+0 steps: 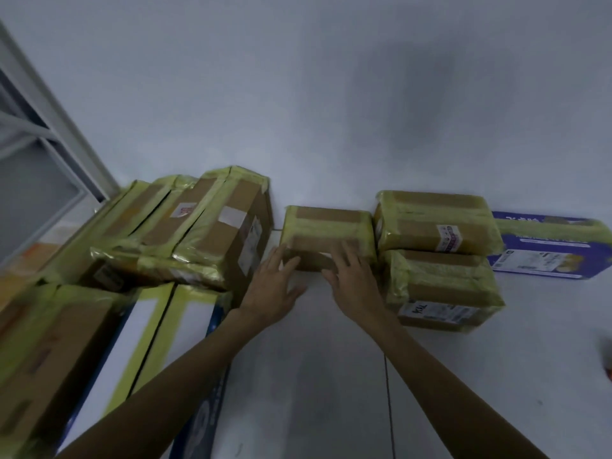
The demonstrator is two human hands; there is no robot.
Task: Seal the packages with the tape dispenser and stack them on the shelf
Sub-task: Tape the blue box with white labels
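The left hand (271, 289) and right hand (352, 279) are touching the box (328, 226) with straight, spread fingers; I judge they should be gripping both ends evenly before lifting.

Small package (326, 233) against the wall (298, 94), stacked packages (185, 226) left, two packages (437, 246) right, both touching hands before it

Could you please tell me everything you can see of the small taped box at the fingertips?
The small brown cardboard box banded with yellow tape lies flat on the pale floor, its far side at the white wall. The left hand touches its near left corner with straight fingers; the right hand rests on its near top edge.
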